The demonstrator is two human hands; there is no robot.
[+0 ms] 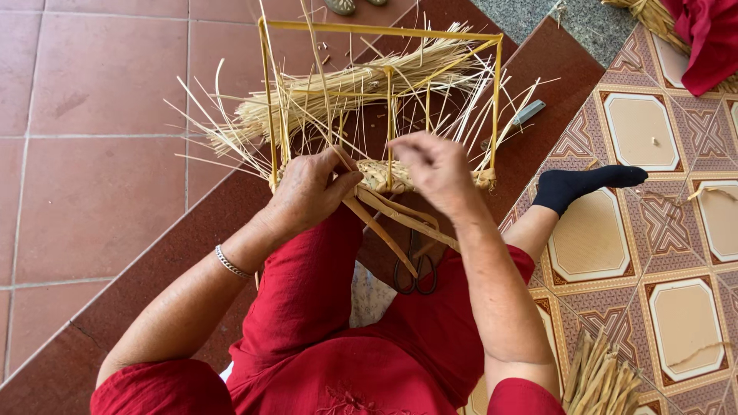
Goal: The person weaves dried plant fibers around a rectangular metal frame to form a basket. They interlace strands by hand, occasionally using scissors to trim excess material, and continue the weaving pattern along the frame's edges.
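A box-shaped frame of yellow bamboo sticks (384,31) rests on my lap, with a woven band (384,175) along its near bottom edge. Many thin straw strands (361,81) stick up and fan out through it. My left hand (307,188) grips flat strips at the woven edge. My right hand (434,165) pinches a thin upright strand just above the weave. Wider flat strips (396,223) trail down toward my red clothes.
Scissors (415,273) lie on my lap under the strips. A grey-handled knife (523,115) lies on the dark step. A bundle of cut strips (603,380) sits on the patterned tiles at lower right. My black-socked foot (580,184) stretches right. Red cloth (703,38) is at top right.
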